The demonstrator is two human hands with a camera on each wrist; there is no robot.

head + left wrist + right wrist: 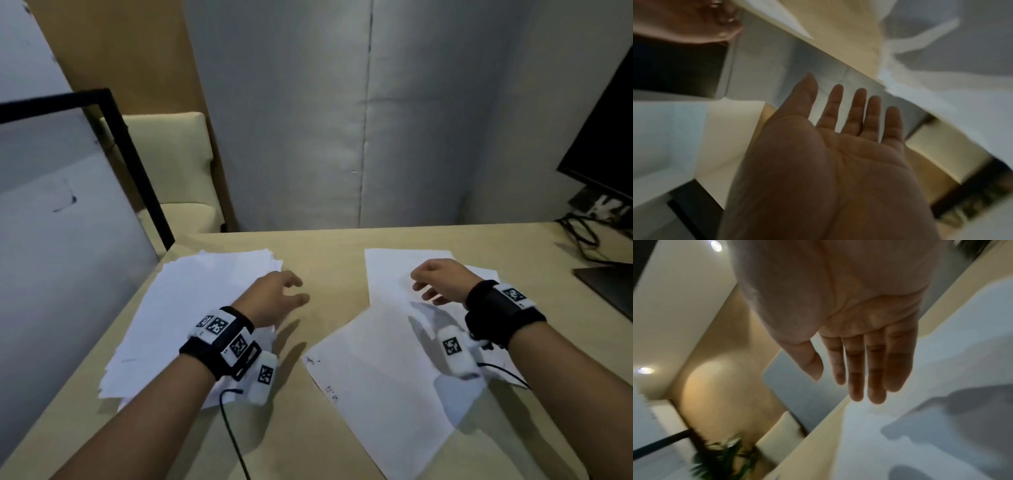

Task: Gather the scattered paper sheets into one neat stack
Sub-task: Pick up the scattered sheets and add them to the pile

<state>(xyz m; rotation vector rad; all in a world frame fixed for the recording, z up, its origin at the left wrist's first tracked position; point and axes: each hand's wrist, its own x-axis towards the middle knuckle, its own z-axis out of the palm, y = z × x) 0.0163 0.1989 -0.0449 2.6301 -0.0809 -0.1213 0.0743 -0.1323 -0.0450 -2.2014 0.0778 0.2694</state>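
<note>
1. Across the lower half of the head view, a pale wooden table [329, 246] is seen, with a dark monitor [606, 137] at its right edge.
2. On the table's left side, a loose pile of paper sheets [178, 308] is spread, its edges uneven.
3. On the right side, well apart from the pile, two overlapping sheets [387, 377] are laid flat.
4. Above the pile's right edge, the left hand [274, 298] is held with fingers straight and spread; nothing is gripped.
5. Above the far right sheet, the right hand [440, 279] is held with fingers extended and relaxed, empty.
</note>
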